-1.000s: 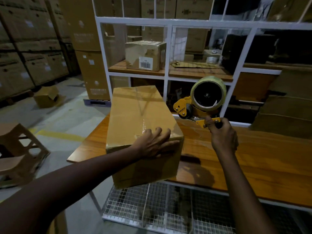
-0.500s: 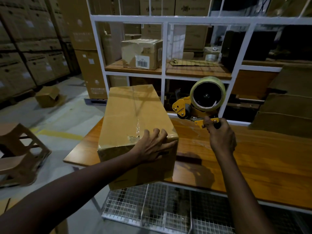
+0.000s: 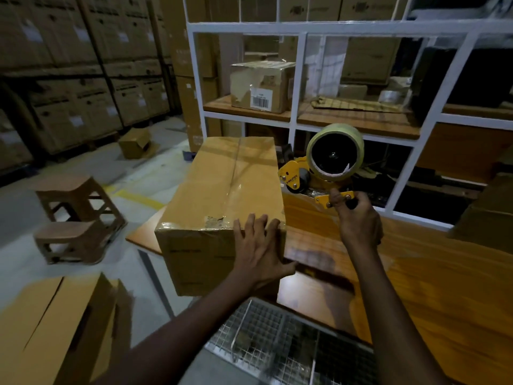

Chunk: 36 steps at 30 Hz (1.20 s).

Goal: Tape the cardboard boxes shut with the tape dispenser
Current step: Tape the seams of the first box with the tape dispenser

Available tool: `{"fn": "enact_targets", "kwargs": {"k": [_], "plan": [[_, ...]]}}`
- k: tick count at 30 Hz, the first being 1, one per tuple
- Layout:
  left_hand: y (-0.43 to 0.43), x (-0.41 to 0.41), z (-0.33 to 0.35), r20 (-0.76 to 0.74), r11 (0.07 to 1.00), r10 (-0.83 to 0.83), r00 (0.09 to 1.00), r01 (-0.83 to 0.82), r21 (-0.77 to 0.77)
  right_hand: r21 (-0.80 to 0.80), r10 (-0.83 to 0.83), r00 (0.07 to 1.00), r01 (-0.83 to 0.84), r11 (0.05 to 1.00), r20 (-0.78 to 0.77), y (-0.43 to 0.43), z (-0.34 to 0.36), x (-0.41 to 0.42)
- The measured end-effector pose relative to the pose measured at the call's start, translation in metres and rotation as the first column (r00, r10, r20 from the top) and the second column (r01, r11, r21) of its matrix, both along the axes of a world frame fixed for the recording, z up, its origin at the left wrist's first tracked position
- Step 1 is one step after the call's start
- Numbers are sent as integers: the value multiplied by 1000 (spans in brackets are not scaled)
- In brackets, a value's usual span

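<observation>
Bracing the cardboard box (image 3: 222, 190) at 9 o'clock on the tabletop (image 3: 444, 287), your left hand (image 3: 259, 251) lies flat, fingers (image 3: 252, 226) spread over its near corner. Your right hand (image 3: 358, 223) grasps the tape dispenser (image 3: 319, 173) at the box's 3 o'clock. Press firmly so the overhanging box can't slide.

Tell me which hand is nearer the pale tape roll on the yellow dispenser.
Right. The right hand grips the handle of the yellow dispenser just below the pale tape roll; the left hand presses the brown cardboard box at its near edge, farther down-left.
</observation>
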State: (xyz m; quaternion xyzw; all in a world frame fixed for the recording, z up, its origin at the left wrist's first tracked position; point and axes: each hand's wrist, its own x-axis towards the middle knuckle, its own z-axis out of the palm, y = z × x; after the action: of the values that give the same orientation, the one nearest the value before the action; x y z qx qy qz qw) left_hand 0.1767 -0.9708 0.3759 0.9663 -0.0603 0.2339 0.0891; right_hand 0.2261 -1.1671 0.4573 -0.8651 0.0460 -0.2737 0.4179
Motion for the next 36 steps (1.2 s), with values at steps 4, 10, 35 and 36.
{"fn": "enact_targets", "kwargs": {"k": [4,10,35,36], "plan": [[-37,12,3,-16,967,247,969,-248,-64,28,79,997,-79,997,-12,-8,-3,13],[-13,23,4,109,962,265,958,-255,-98,72,185,981,-181,981,-57,-15,-1,18],[7,4,-3,175,987,153,973,-159,19,75,234,970,-229,970,-66,-18,-4,22],[2,3,-3,193,982,188,963,-189,-12,73,237,970,-233,970,-60,-17,-3,21]]}}
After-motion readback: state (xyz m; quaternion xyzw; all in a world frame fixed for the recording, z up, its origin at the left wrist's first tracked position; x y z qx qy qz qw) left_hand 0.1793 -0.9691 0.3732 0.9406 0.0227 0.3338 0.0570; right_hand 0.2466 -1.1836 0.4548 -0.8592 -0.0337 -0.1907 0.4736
